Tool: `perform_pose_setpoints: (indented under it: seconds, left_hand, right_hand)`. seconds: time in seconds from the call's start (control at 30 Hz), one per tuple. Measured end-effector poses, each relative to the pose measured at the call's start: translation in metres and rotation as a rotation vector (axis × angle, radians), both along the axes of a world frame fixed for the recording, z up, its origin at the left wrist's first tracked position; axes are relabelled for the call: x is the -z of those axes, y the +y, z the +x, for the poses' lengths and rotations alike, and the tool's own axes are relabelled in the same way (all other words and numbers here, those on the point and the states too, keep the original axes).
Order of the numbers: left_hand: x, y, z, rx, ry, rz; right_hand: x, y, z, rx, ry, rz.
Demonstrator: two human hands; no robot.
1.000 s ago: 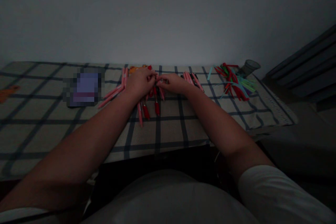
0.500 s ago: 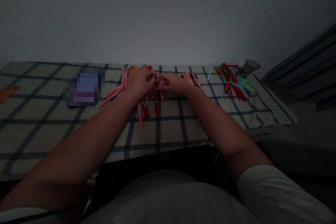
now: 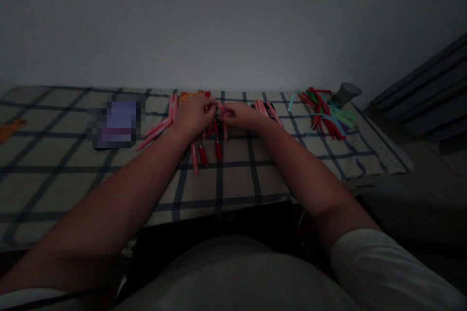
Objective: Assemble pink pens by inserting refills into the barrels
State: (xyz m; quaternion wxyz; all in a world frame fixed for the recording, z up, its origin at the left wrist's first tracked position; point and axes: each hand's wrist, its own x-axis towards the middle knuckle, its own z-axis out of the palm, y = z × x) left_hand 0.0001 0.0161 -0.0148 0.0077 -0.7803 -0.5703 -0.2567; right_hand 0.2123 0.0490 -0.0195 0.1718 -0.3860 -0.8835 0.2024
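Observation:
My left hand (image 3: 197,114) is closed, its fingertips pinching a slim pen (image 3: 219,112) that stands between the two hands. Facing it, my right hand (image 3: 235,114) has its thumb and fingers pressed together at the same pen; the exact grip is small and dim. Below them on the cloth lie pink pens (image 3: 194,160) and pens with red ends (image 3: 218,150), partly covered by my left hand. More pink pens (image 3: 155,133) lie left of my left wrist, and another group of pink and black pens (image 3: 268,111) rests beyond my right wrist.
A checked cloth (image 3: 237,175) covers the table against a wall. A blurred phone-like object (image 3: 120,121) lies at left, an orange item (image 3: 12,129) at the far left. Red, green and blue strips (image 3: 324,116) lie at right beside a tipped clear cup (image 3: 345,95).
My right hand's fingers have closed in slightly around the pen between the hands. My left hand and the things on the cloth look the same.

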Motion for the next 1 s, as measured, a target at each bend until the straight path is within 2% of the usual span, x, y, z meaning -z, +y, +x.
perform_pose_setpoints:
  seconds: [0.2, 0.53, 0.63, 0.8, 1.0]
  left_hand:
    - [-0.002, -0.001, 0.002, -0.004, -0.006, -0.020]
    - [-0.001, -0.002, 0.000, 0.029, -0.115, 0.038]
    - [-0.003, -0.005, 0.002, 0.022, -0.143, 0.028]
    - [-0.005, -0.009, 0.003, 0.057, -0.164, 0.046]
    - [-0.001, -0.004, 0.002, 0.085, -0.097, 0.033]
  right_hand:
    - [0.001, 0.001, -0.002, 0.010, 0.173, -0.063]
    - [-0.008, -0.001, -0.008, 0.204, 0.617, -0.251]
    - [-0.010, -0.001, -0.010, 0.285, 0.718, -0.263]
    - [-0.010, 0.000, -0.009, 0.297, 0.787, -0.274]
    - [0.001, 0.010, -0.010, 0.264, 0.813, -0.265]
